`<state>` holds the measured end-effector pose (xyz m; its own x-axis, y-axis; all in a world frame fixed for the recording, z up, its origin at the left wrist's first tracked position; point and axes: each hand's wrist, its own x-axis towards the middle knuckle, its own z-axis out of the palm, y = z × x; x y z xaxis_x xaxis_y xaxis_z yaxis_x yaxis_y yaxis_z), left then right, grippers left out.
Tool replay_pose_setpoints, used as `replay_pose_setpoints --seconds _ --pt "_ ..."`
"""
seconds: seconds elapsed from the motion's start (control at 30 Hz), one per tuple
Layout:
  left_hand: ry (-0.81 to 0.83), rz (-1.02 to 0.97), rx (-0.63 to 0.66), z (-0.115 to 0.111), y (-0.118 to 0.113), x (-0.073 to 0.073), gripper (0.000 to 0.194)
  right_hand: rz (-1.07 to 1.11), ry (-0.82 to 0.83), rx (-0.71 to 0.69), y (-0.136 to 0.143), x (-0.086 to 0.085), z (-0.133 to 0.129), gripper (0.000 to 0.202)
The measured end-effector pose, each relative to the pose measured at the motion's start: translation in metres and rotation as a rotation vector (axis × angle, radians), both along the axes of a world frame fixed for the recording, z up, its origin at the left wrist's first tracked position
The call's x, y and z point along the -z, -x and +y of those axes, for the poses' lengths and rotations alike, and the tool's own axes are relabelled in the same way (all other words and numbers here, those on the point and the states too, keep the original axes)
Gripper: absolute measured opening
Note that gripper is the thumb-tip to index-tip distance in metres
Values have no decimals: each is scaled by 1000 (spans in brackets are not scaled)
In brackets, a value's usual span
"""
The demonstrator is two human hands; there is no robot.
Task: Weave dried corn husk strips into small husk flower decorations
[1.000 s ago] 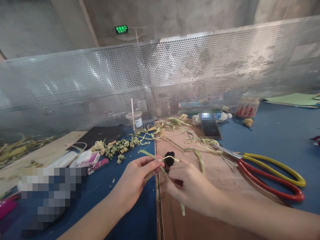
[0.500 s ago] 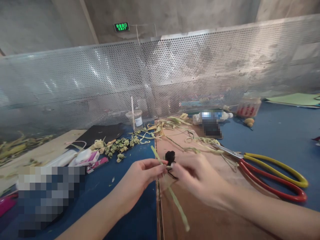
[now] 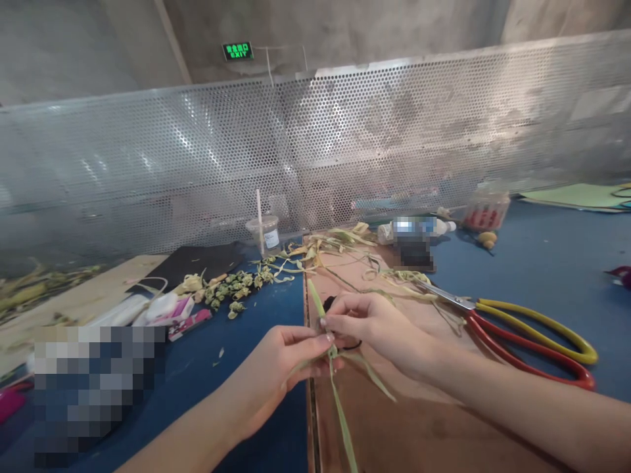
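Note:
Pale green leaf strips (image 3: 344, 420) cross at a small knot between my hands, over the seam of the brown board (image 3: 394, 433). My left hand (image 3: 296, 358) pinches the strips at the knot, thumb on top. The fingertips of my right hand (image 3: 362, 322) close on the strip end that points up and away. One strip hangs toward me and another slants down to the right. A black item (image 3: 328, 303) shows partly behind my right fingers, with a thin black loop below them; the rest of it is hidden.
Scissors with red and yellow handles (image 3: 473, 305) lie at the right. Small woven green pieces (image 3: 236, 289) sit at the left, loose strips (image 3: 345, 240) at the back. Behind stand a lidded cup (image 3: 269, 238) with a straw, a lying bottle (image 3: 444, 227) and a jar (image 3: 487, 209).
My right hand has come in against the left fingertips and now covers most of the black item. The strips have turned, and a second tail shows at the right.

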<state>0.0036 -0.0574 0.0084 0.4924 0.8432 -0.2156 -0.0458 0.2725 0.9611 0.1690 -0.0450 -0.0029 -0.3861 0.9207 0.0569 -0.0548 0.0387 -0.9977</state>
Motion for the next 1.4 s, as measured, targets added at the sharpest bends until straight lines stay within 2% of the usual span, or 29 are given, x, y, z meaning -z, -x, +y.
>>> replay_pose_setpoints --seconds 0.2,0.4,0.63,0.8,0.9,1.0,1.13,1.27,1.4 --pt "-4 37 55 2 3 3 19 -11 -3 43 3 -2 -2 16" --pt "1 70 106 4 3 4 20 -69 -76 89 5 -4 -6 14" --pt "-38 110 68 1 1 4 21 -94 -133 107 7 -1 -7 13" --pt "-37 112 115 1 1 7 22 -142 -216 155 7 3 -8 14" --pt "-44 144 98 1 1 6 22 -199 -239 83 4 -2 -7 15" --pt "-46 120 99 0 1 3 21 -271 -213 -57 -2 -10 -6 26" --pt "-71 82 97 2 2 0 19 -276 -175 -147 -10 -16 -4 35" --pt "-148 132 59 4 3 0 18 -266 -134 -240 -13 -14 0 27" --pt "-191 188 -33 4 3 -1 24 -228 -121 -243 -12 -8 3 28"
